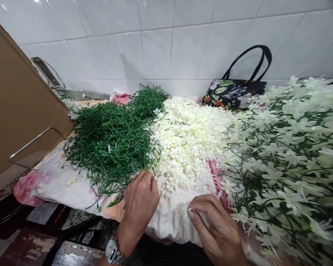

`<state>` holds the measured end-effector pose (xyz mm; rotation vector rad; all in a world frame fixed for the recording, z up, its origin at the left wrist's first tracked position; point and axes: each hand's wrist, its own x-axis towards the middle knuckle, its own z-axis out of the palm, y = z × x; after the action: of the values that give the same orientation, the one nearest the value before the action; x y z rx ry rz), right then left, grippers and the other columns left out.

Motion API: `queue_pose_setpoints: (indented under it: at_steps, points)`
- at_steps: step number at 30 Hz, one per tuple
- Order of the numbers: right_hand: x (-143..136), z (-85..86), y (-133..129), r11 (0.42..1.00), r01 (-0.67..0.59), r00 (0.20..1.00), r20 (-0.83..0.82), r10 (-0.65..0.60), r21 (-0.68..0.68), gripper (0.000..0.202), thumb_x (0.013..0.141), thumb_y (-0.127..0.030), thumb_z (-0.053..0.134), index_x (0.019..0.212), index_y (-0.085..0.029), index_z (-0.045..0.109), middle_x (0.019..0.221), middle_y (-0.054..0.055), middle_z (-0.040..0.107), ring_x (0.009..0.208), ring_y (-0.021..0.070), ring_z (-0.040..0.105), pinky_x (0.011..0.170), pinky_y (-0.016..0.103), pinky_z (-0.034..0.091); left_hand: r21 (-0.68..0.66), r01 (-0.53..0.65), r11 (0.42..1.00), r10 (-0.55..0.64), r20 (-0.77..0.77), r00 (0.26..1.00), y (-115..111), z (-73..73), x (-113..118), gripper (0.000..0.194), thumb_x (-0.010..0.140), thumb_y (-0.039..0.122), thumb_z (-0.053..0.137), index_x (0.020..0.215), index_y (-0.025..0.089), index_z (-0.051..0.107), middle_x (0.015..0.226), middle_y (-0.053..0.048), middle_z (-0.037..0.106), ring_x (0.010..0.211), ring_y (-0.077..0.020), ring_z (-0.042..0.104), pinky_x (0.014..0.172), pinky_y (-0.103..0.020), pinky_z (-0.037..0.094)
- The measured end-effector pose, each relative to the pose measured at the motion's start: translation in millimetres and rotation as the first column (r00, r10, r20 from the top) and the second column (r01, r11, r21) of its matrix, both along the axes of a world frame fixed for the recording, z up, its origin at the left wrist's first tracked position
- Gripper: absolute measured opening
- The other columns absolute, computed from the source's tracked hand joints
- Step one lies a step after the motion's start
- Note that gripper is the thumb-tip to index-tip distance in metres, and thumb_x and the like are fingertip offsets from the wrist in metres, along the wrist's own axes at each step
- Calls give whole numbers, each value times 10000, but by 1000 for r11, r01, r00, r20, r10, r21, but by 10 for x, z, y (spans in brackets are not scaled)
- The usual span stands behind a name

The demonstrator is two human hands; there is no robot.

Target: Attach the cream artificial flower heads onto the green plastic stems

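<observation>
My left hand [142, 197] is curled closed at the lower right edge of a heap of green plastic stems [111, 133]. Its fingertips face away from me, so whatever they hold is hidden. Thumb and fingers of my right hand [215, 225] are pinched together over the cloth. A tiny white bit shows at their tips, too small to name. Beyond both hands lies a pile of loose white artificial blossoms [185, 136]. To the right is a large mass of white artificial flowers on green stems [288, 166].
A floral cloth [63, 188] covers the work surface. At the left stands a cardboard box [24, 92] beside a bent metal wire [33, 144]. A black floral handbag [235, 92] rests against the white tiled wall [144, 48].
</observation>
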<state>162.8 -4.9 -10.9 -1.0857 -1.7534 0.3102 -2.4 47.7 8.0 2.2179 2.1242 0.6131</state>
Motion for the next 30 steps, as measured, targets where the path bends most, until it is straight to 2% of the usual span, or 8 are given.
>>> queue_pose_setpoints:
  at_steps: [3,7,10,13,20,25,30]
  points:
    - [-17,15,-4,1000,4,1000,-2,-4,-22,126,840,-76,501,801,-175,568,698,19,558,644,121,561,566,225,484,107,70,992,-86,153,984,-61,-42,-99,215,781,122,470,585,208,483,616,14,547,583,-149,549,576,-261,382]
    - [-32,15,-2,999,10,1000,-1,-10,-35,139,841,-75,497,783,-173,576,693,22,559,649,125,557,558,232,485,265,159,951,-244,328,913,-90,-101,-153,209,764,127,488,570,207,488,621,4,557,614,-149,552,608,-252,427]
    - [-28,10,-5,999,26,1000,0,-26,-25,124,838,-82,511,779,-169,577,711,26,564,677,126,567,590,232,489,326,156,932,-291,420,859,-126,-122,-152,182,759,102,485,607,200,511,657,-10,597,666,-158,584,646,-253,451]
    - [-19,4,-11,999,28,1000,5,-28,-24,107,843,-98,519,791,-173,574,734,30,577,695,128,580,616,234,492,295,123,948,-267,518,813,-182,-121,-160,157,740,81,476,644,195,524,688,-12,615,692,-155,599,665,-248,460]
    - [-6,-42,-14,1000,-10,1000,16,11,-16,99,838,-105,535,808,-188,578,734,29,590,684,134,593,606,237,495,124,76,989,-143,722,677,-306,-80,-215,106,740,102,482,688,179,532,663,3,548,635,-135,536,610,-237,436]
    - [-7,-43,2,1000,-5,1000,11,5,0,88,833,-110,548,809,-191,573,715,21,598,670,129,598,605,227,492,120,45,992,-122,782,612,-372,-4,-237,94,776,132,506,722,172,572,655,12,545,610,-121,513,580,-219,413]
    - [4,38,-8,999,-26,999,-22,25,-40,88,837,-127,544,787,-194,571,688,19,595,619,131,580,543,229,470,180,24,983,-163,813,559,-465,-26,-311,96,807,171,553,748,175,628,664,8,564,606,-122,510,567,-219,401]
